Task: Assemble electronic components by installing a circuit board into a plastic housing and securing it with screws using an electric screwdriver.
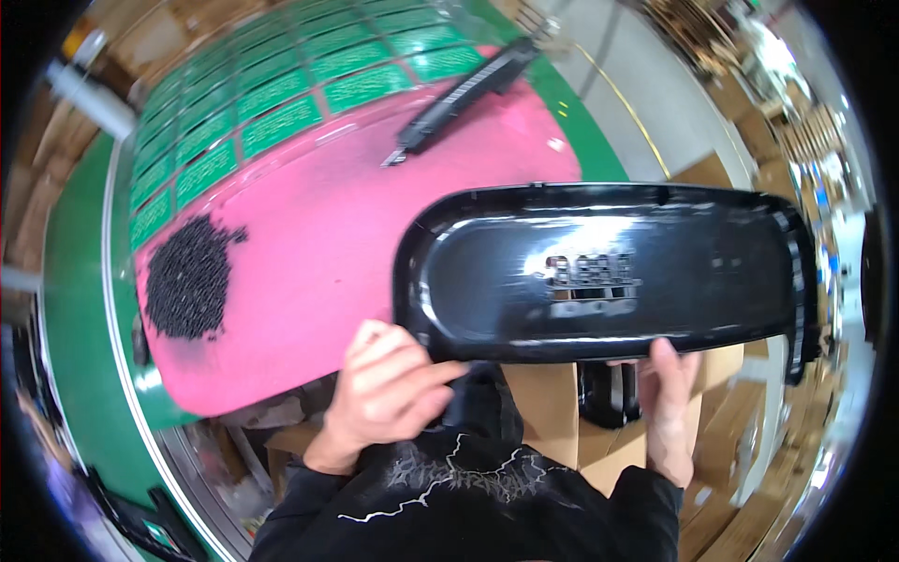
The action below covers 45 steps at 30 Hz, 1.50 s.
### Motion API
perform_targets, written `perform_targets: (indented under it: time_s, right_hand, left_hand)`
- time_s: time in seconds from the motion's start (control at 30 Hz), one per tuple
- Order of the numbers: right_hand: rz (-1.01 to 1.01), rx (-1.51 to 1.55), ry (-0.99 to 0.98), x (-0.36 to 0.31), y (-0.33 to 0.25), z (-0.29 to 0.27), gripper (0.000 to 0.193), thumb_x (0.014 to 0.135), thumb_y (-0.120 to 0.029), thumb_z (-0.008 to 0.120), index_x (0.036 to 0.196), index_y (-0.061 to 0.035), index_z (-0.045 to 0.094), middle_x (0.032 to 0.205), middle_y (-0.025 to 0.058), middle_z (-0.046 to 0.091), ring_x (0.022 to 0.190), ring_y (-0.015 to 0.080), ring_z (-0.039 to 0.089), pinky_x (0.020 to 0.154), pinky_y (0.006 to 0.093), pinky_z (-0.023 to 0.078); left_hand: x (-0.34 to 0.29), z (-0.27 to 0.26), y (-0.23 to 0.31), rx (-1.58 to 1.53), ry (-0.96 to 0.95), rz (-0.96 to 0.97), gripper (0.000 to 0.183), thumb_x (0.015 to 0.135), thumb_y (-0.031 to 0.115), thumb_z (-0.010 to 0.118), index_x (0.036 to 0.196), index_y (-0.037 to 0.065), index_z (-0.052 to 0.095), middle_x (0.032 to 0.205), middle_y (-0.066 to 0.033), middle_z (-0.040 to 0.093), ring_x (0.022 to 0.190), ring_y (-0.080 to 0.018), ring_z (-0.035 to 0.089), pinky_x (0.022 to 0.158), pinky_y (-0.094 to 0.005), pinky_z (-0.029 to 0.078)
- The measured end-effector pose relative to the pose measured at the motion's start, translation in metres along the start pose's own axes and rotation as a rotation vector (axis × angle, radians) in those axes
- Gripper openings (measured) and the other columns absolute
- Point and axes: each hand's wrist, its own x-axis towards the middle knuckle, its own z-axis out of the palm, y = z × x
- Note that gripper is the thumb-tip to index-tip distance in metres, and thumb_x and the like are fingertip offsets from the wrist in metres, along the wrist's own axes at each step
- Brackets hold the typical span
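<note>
Left hand: fingers are curling beside the lower left corner of a black panel, whether the grip is holding anything one cannot tell. Right hand: grip is clamping on the lower edge. Panel, long, round-cornered: is hiding the near right of a pink mat. Cardboard box: is standing below. Heap of small black pieces: is lying mat-left. Black tool, metal-tipped: is lying mat-far. Green counter: is carrying everything on the mat
</note>
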Motion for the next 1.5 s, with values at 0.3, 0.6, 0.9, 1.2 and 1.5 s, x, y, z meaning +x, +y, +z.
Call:
perform_targets:
  time_s: [0.3, 0.6, 0.9, 1.2, 1.5]
  right_hand:
    - [0.427, -0.518, -1.057, 0.074, 0.002, 0.098, 0.021, 0.091, 0.003, 0.060, 0.112, 0.0022, 0.060, 0.100, 0.0098, 0.068, 0.082, 0.0153, 0.069, 0.071, 0.0284, 0.057]
    - [-0.951, -0.860, -0.907, 0.194, 0.028, 0.288, 0.034, 0.091, -0.017, 0.064, 0.121, -0.0018, 0.057, 0.111, 0.0164, 0.065, 0.105, 0.0331, 0.061, 0.093, 0.0402, 0.049]
    - [-0.853, -1.164, -1.026, 0.248, 0.088, 0.360, 0.043, 0.099, -0.017, 0.051, 0.141, -0.0116, 0.046, 0.123, 0.0107, 0.063, 0.119, 0.0318, 0.051, 0.104, 0.0460, 0.035]
    - [-1.020, -1.202, -0.900, 0.255, 0.100, 0.370, 0.036, 0.098, -0.021, 0.052, 0.132, -0.0121, 0.057, 0.113, 0.0099, 0.061, 0.114, 0.0299, 0.050, 0.103, 0.0483, 0.033]
    - [-1.076, -1.064, -0.790, 0.246, 0.087, 0.363, 0.024, 0.091, -0.019, 0.064, 0.114, -0.0138, 0.068, 0.108, 0.0069, 0.063, 0.113, 0.0266, 0.052, 0.103, 0.0478, 0.031]
  left_hand:
    - [-0.050, -0.143, 0.026, 0.105, -0.231, -0.322, 0.018, 0.081, 0.020, 0.071, 0.090, 0.005, 0.068, 0.070, -0.0054, 0.056, 0.064, -0.0244, 0.055, 0.060, -0.0367, 0.040]
    - [0.031, -0.141, -0.054, 0.804, -0.155, -0.186, 0.035, 0.080, 0.017, 0.074, 0.107, 0.001, 0.060, 0.108, -0.0133, 0.061, 0.102, -0.0332, 0.059, 0.087, -0.0418, 0.049]
    - [0.020, -0.133, -0.106, 0.607, -0.194, -0.147, 0.024, 0.082, 0.014, 0.069, 0.101, 0.002, 0.062, 0.098, -0.0115, 0.062, 0.096, -0.0315, 0.063, 0.081, -0.0412, 0.053]
    - [0.019, -0.143, -0.113, 0.592, -0.167, -0.146, 0.022, 0.082, 0.014, 0.070, 0.100, 0.001, 0.066, 0.096, -0.0106, 0.064, 0.094, -0.0310, 0.063, 0.080, -0.0408, 0.052]
    - [0.023, -0.141, -0.105, 0.544, -0.037, -0.148, 0.024, 0.083, 0.016, 0.072, 0.102, 0.003, 0.066, 0.100, -0.0112, 0.064, 0.098, -0.0299, 0.061, 0.084, -0.0388, 0.051]
